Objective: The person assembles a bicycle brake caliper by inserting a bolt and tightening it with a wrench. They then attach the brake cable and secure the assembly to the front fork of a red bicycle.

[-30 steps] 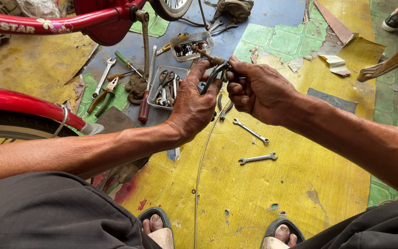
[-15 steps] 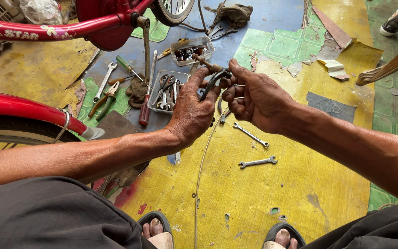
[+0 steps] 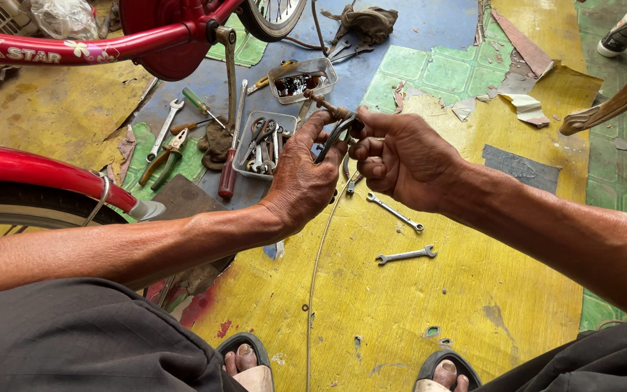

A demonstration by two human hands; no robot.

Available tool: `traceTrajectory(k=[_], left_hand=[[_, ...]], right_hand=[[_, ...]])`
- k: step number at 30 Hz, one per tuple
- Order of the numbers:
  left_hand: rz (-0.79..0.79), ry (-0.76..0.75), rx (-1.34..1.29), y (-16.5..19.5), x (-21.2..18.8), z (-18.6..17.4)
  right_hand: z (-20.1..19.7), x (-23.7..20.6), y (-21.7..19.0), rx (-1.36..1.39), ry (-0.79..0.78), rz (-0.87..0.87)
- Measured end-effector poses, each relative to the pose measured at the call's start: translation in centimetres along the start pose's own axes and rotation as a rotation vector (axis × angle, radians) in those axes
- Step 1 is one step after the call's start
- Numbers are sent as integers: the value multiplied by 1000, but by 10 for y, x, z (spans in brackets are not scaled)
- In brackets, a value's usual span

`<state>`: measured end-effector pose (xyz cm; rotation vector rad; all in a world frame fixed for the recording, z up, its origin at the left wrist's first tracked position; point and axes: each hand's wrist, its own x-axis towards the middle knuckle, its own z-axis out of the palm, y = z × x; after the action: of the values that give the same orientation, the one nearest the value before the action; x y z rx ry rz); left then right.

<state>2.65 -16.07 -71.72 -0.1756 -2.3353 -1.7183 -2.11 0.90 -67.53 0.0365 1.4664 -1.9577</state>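
Two bare hands meet at centre frame over a worn yellow floor mat (image 3: 415, 305). Left hand (image 3: 302, 181): fingers curled shut around a dark metal brake caliper (image 3: 337, 129), thumb on its near side. Right hand (image 3: 400, 156): closed on the same caliper from three o'clock, fingertips pinching its arms. Caliper sits between both palms, raised off the floor, a rusty bolt projecting toward eleven o'clock. One thin steel cable (image 3: 316, 276) hangs from the caliper area and runs down toward six o'clock. Two small open-end spanners lie on the mat: one (image 3: 395, 212) just below the right hand, one (image 3: 406, 255) further toward five o'clock. One grey plastic tray of spanners (image 3: 263, 141) lies at nine o'clock of the left hand; a second clear tray of small parts (image 3: 300, 78) at twelve o'clock. One red-handled tool (image 3: 228, 174) lies beside the grey tray. One pair of pliers (image 3: 165, 154) lies further toward nine o'clock. Red bicycle frame (image 3: 74, 47) crosses the upper left. Two sandalled feet at the bottom edge.
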Motion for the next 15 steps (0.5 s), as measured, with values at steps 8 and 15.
traceTrajectory(k=[8, 15], left_hand=[[60, 3, 23, 1, -1, 0], [180, 18, 107, -6, -2, 1]], right_hand=[[0, 7, 7, 181, -137, 51], [-8, 13, 10, 261, -97, 132]])
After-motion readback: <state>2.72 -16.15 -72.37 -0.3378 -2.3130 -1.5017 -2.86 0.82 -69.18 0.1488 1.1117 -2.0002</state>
